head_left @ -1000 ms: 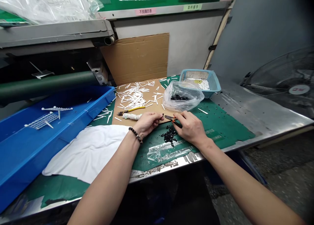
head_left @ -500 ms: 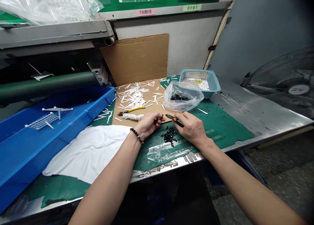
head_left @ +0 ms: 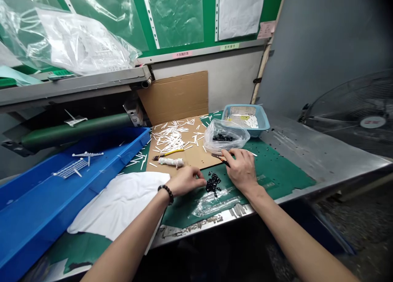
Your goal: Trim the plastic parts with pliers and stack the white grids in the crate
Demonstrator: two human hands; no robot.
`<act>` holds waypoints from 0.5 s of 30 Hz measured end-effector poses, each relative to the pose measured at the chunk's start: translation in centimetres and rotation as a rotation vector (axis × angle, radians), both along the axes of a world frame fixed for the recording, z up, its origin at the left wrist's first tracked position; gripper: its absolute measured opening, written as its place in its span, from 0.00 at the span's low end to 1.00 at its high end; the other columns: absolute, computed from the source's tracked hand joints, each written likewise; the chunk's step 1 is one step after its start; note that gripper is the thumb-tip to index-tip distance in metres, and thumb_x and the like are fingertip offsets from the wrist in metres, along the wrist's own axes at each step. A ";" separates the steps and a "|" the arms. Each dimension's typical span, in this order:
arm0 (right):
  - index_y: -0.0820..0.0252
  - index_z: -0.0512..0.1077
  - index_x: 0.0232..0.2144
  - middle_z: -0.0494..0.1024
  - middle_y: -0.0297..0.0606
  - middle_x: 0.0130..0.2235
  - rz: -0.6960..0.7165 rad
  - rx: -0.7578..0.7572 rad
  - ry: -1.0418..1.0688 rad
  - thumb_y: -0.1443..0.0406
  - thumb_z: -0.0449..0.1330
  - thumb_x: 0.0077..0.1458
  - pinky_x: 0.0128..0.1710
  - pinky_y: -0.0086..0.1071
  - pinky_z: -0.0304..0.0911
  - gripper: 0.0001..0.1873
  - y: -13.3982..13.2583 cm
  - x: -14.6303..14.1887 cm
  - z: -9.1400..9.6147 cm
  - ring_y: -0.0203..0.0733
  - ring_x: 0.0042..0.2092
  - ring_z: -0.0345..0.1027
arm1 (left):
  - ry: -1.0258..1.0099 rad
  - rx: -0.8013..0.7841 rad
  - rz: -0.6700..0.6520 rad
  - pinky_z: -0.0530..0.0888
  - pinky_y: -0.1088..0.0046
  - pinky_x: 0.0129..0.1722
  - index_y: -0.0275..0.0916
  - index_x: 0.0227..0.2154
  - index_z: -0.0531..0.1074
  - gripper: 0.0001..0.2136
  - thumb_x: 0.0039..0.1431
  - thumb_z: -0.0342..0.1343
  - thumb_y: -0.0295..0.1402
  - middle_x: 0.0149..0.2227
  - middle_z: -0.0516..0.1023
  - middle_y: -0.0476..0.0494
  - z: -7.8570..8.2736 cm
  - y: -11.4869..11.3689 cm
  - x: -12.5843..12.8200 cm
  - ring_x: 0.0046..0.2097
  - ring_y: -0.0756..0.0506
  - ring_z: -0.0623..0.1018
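Note:
My right hand (head_left: 242, 170) is closed around a pair of cutting pliers (head_left: 221, 159) with dark jaws and partly orange handles. The jaws point left, over the edge of the cardboard sheet. Beside them, my left hand (head_left: 188, 179) reaches down to the left side of a small heap of black glossy pieces (head_left: 213, 183) on the green mat. Its thumb and fingers are pinched together; whatever lies between them is too small to make out. Behind the hands, a clear plastic bag (head_left: 227, 135) holds more black pieces.
White sticks (head_left: 172, 136) lie scattered on the cardboard, with a yellow-handled tool (head_left: 172, 153) and a white wrapped object (head_left: 170, 162) nearby. A blue basket (head_left: 260, 120) stands behind the bag. At left are a white cloth (head_left: 119, 202) and a large blue tray (head_left: 30, 204) with white plastic frames.
My left hand has moved down from near the plier jaws to the black heap. The pliers stay in my right hand. The camera view has tilted upward.

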State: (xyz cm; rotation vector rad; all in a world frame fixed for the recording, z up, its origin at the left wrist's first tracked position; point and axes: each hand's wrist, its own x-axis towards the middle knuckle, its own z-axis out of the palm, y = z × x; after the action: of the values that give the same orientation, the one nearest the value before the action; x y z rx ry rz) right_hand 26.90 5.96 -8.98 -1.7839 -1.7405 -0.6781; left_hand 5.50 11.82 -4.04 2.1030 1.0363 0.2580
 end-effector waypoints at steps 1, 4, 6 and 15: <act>0.57 0.71 0.49 0.71 0.45 0.43 -0.018 -0.007 -0.032 0.70 0.54 0.59 0.45 0.41 0.48 0.17 -0.1 -0.1 0.2 0.51 0.45 0.57 | 0.048 0.039 0.003 0.59 0.74 0.25 0.39 0.28 0.76 0.12 0.46 0.61 0.42 0.22 0.72 0.50 -0.3 -0.4 -0.1 0.26 0.48 0.68; 0.58 0.72 0.46 0.71 0.46 0.40 -0.077 -0.068 -0.103 0.71 0.52 0.61 0.43 0.42 0.46 0.14 -0.5 -0.5 0.6 0.51 0.43 0.56 | 0.087 0.107 0.037 0.58 0.74 0.24 0.40 0.30 0.76 0.11 0.47 0.60 0.41 0.21 0.70 0.51 -1.0 -1.1 -0.2 0.25 0.48 0.67; 0.58 0.72 0.45 0.71 0.45 0.39 -0.101 -0.104 -0.125 0.70 0.51 0.61 0.42 0.42 0.46 0.13 -0.6 -0.6 0.8 0.51 0.42 0.55 | 0.078 0.107 0.047 0.58 0.73 0.25 0.40 0.29 0.76 0.09 0.48 0.59 0.40 0.21 0.69 0.51 -1.0 -1.3 -0.1 0.24 0.48 0.67; 0.59 0.73 0.41 0.71 0.44 0.37 -0.065 -0.164 -0.148 0.72 0.54 0.59 0.45 0.44 0.45 0.11 -0.3 -0.8 1.1 0.51 0.43 0.56 | 0.078 0.098 0.045 0.59 0.73 0.27 0.41 0.32 0.78 0.10 0.51 0.57 0.40 0.22 0.70 0.50 0.1 -1.5 0.4 0.26 0.47 0.68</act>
State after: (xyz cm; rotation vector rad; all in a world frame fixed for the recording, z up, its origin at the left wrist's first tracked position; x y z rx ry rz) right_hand 26.14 5.68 -7.86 -1.9522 -1.8900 -0.7286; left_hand 5.89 10.30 -3.97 2.1944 1.1378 0.2552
